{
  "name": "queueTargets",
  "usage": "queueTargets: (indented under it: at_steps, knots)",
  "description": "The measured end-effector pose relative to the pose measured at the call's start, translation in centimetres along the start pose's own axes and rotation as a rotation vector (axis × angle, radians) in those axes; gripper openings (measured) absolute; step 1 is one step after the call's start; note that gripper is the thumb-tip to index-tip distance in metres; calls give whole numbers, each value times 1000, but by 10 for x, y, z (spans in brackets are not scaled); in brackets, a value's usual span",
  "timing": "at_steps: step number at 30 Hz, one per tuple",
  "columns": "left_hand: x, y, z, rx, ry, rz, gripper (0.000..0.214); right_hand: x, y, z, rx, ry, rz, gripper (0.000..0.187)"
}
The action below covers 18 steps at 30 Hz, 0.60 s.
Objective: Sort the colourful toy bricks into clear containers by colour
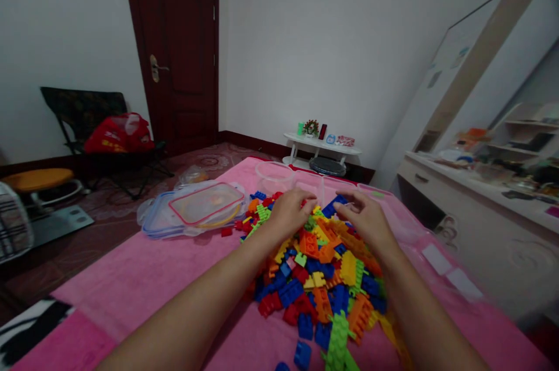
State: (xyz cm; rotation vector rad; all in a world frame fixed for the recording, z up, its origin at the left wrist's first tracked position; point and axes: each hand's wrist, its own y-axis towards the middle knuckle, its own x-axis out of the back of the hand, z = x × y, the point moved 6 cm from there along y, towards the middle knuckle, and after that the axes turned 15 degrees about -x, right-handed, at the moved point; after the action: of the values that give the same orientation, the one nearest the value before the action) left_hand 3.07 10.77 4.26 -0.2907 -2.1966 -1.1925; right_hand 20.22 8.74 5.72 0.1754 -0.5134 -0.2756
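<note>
A big heap of toy building bricks (310, 246) in blue, red, orange, yellow and green lies on the pink cloth. Over the heap's far left part, my left hand (290, 211) is bent, thumb and fingertips drawn together; whatever is between them is hidden. At the far right of the heap is my right hand (367, 219), its thumb and fingers curved around the end of a blue brick (332, 206). A long green brick piece (338, 339) and loose blue bricks lie at the near edge.
Clear plastic containers (323, 184) stand beyond the heap. Stacked lids (205, 205) with blue and red rims lie at the left on the pink cloth (174, 278). A clear bin with white labels (437, 259) is at the right. Farther off are a folding chair (82, 106) and a white dresser (480, 184).
</note>
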Motion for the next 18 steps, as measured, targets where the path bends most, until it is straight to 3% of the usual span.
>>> queueTargets:
  at_steps: [3, 7, 10, 18]
  knots:
    - [-8, 6, -19, -62, -277, 16, 36, -18, -10, 12, 39, 127, 89, 34]
    - [-18, 7, -20, -47, -498, 70, 35, -23, -12, 13, 53, 126, 100, 30]
    - [-24, 6, -16, -46, -580, 88, 36, -12, -9, 11, 32, 88, 92, 33]
    - [-36, -3, -5, 103, -466, 105, 27, 40, -4, 14, -33, 142, -29, 44]
